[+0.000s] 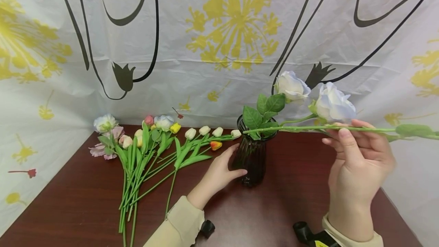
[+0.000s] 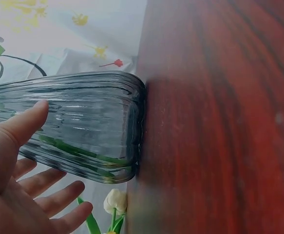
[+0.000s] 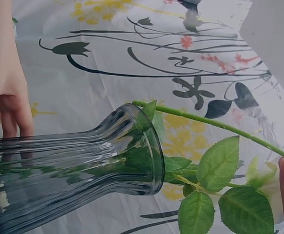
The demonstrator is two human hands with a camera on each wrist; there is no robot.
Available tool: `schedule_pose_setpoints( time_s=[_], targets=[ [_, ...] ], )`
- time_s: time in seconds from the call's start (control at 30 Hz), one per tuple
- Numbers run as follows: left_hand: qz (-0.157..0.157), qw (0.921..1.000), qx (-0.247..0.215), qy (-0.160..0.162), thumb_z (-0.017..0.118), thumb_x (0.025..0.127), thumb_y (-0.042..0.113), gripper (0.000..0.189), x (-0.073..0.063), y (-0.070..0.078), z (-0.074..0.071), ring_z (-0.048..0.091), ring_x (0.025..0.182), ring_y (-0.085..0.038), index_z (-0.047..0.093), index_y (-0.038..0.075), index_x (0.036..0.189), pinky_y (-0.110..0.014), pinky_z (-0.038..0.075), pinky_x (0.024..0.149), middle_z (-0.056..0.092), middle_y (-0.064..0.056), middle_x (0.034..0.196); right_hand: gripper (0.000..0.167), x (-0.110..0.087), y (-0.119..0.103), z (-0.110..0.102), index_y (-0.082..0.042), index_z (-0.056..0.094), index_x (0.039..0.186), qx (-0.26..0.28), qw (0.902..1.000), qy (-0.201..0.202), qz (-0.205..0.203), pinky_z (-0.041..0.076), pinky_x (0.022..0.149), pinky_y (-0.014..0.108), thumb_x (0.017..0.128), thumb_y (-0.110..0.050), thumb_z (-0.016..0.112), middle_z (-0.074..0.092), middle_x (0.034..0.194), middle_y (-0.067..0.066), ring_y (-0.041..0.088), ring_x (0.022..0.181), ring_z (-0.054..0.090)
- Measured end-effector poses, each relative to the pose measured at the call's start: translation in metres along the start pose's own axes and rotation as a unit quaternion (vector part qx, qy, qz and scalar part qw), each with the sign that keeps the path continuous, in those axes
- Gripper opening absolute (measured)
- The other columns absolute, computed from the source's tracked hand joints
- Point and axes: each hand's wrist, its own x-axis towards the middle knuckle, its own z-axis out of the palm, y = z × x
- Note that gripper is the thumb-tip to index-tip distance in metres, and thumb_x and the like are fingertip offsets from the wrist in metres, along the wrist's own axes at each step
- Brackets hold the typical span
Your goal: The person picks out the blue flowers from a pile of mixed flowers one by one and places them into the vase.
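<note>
The ribbed dark glass vase [image 1: 256, 159] stands upright on the bench [image 1: 79, 201]. The left hand [image 1: 219, 170] is spread at its left side, thumb across the near face, fingers apart; how firmly it touches, I cannot tell. The right hand [image 1: 361, 155] pinches a green stem [image 1: 298, 129] between thumb and fingers, well above the bench. The stem lies nearly level, its bare end at the vase's mouth; contact with the rim cannot be determined. Two pale blue-white roses [image 1: 334, 103] lean out to the right above the mouth, with green leaves [image 1: 252, 117] at the rim. Through the glass, green stems are visible inside. Left of the vase lie loose mixed flowers [image 1: 133, 178], four white tulips [image 1: 204, 130] and an orange-yellow tulip [image 1: 215, 145]. A printed sheet [image 1: 171, 41] hangs behind.
</note>
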Motion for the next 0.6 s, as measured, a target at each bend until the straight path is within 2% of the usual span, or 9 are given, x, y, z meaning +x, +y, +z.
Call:
schedule_pose_setpoints(
  time_s=[0.17,0.4,0.6],
  targets=[
    [0.009,0.9999,-0.003,-0.006,0.078,0.082,0.026,0.079,-0.0001,-0.0013,-0.0009,0.044,0.128,-0.02,0.036,0.014,0.148,-0.042,0.039,0.101,0.048,-0.005,0.14,0.024,0.0005,-0.0005,0.0005,0.032,0.049,0.098,0.0,0.9999,0.005,-0.011,0.053,0.049,0.039,0.074,0.037,0.05,0.06,0.07,0.034,0.041,0.059,0.063],
    [0.008,0.9993,-0.016,-0.033,0.076,0.084,0.024,0.082,0.0009,-0.0043,-0.0013,0.046,0.127,-0.024,0.029,0.018,0.151,-0.042,0.04,0.099,0.045,-0.007,0.143,0.025,0.0001,0.0,0.0024,0.033,0.049,0.097,-0.017,0.9994,0.018,-0.024,0.053,0.049,0.038,0.073,0.036,0.054,0.06,0.07,0.034,0.041,0.058,0.063],
    [0.017,0.9991,-0.02,-0.033,0.076,0.084,0.021,0.083,0.0021,-0.0065,-0.0009,0.047,0.125,-0.024,0.028,0.017,0.151,-0.042,0.041,0.098,0.044,-0.006,0.143,0.025,-0.001,0.0,0.0035,0.033,0.049,0.095,-0.026,0.9992,0.012,-0.029,0.053,0.049,0.038,0.072,0.035,0.055,0.061,0.074,0.036,0.041,0.058,0.064]
  ],
)
